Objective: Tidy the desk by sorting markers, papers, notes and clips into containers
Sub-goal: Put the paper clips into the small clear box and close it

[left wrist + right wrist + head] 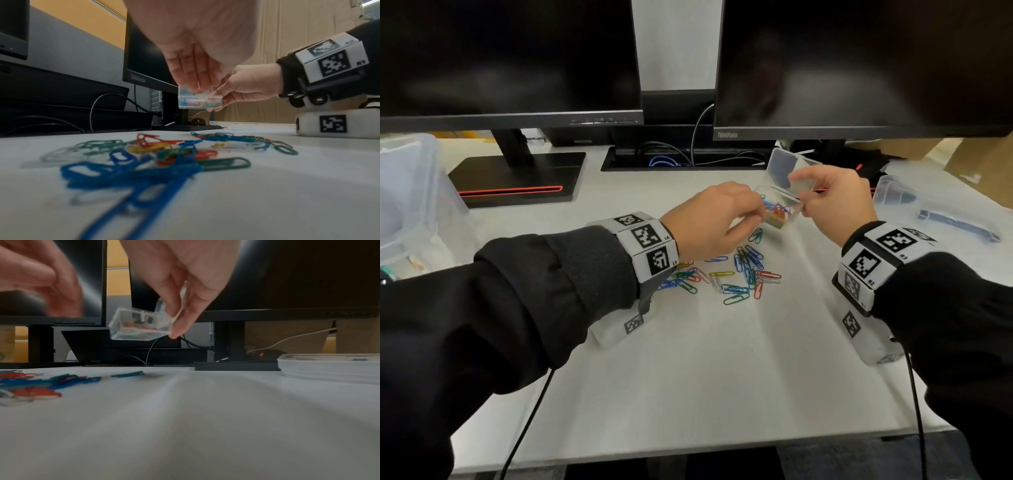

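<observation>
A small clear plastic box (779,210) with several coloured clips inside is held a little above the desk by my right hand (803,202), thumb and fingers pinching its right end (176,327). The box (200,102) tilts slightly in the right wrist view (135,327). My left hand (760,214) hovers over its open top, with straight fingers (191,78) pointing down into the opening. No clip shows between them. Several loose coloured paper clips (736,274) lie scattered on the white desk below and in front of both hands (156,155).
Two dark monitors stand at the back, with the left one's base (517,178) and a cable slot (681,159) between them. A large clear bin (407,192) sits at the left edge. A clear container (893,192) and a blue pen (959,224) lie at the right.
</observation>
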The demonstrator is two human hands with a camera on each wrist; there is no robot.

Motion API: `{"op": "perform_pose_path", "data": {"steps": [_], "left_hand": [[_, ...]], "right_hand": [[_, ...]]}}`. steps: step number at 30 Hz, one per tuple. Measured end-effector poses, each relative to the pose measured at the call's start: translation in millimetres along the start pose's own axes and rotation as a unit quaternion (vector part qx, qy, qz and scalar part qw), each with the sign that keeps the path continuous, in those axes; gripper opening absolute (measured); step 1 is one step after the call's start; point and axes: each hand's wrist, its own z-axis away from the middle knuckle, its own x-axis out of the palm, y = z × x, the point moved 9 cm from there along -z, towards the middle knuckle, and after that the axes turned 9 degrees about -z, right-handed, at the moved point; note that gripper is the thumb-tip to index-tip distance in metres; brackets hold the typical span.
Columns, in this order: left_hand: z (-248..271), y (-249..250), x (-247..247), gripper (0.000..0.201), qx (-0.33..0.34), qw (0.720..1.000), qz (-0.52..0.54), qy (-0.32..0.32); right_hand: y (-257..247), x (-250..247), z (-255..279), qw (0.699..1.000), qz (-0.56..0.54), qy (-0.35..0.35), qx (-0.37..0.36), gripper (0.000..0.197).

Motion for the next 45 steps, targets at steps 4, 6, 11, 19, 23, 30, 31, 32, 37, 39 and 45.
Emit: {"op": "perform_pose_path", "data": {"steps": [4, 6, 11, 19, 23, 30, 31, 32, 37, 39, 45], "left_hand": [[-13.1, -3.6, 18.8, 0.015, -0.025, 0.997, -0.021, -0.076], [-17.0, -11.5, 46.1, 0.027, -0.064, 0.980, -0.036, -0.186], [-1.5, -9.0, 72.2, 0.040, -0.054, 0.952, -0.036, -0.299], [13.7, 11.3, 48.0, 0.045, 0.010, 0.970, 0.043, -0.239], [25.0, 36.4, 66.1, 0.049, 0.065, 0.945, 0.063, -0.315], [48.0, -10.6, 30.6, 0.017, -0.016, 0.968, 0.051, -0.247], [50.3, -19.3, 23.3, 0.022, -0.032, 0.973, 0.048, -0.224], [52.3, -27.6, 18.0, 0.032, -0.054, 0.976, 0.037, -0.208], [78.7, -57.2, 38.0, 0.092, -0.195, 0.916, -0.022, -0.349], [83.7, -54.2, 41.9, 0.090, -0.188, 0.906, -0.032, -0.378], [68.4, -44.6, 27.4, 0.036, -0.150, 0.945, 0.044, -0.288]], "right_hand": [[0.5, -7.4, -0.3, 0.998, 0.051, 0.024, 0.009, 0.035], [3.4, -10.2, -1.1, 0.997, 0.061, 0.031, 0.023, 0.037], [6.6, -11.0, -2.2, 0.997, 0.060, 0.034, 0.038, 0.039], [-4.0, -4.7, 0.3, 0.999, 0.039, 0.016, 0.007, 0.031], [-7.2, 0.9, 2.9, 1.000, 0.021, -0.009, 0.002, 0.032], [-6.5, 9.1, 3.1, 0.999, 0.009, -0.046, 0.004, 0.034], [-6.1, 9.4, 2.8, 0.999, 0.015, -0.048, 0.004, 0.034], [-5.9, 9.5, 2.8, 0.999, 0.019, -0.049, 0.005, 0.035], [-0.9, 13.1, 4.2, 0.997, 0.022, -0.072, 0.023, 0.038], [2.3, 17.1, 4.1, 0.995, 0.031, -0.091, 0.029, 0.041], [5.0, 31.3, 3.9, 0.988, 0.021, -0.149, 0.020, 0.043]]}}
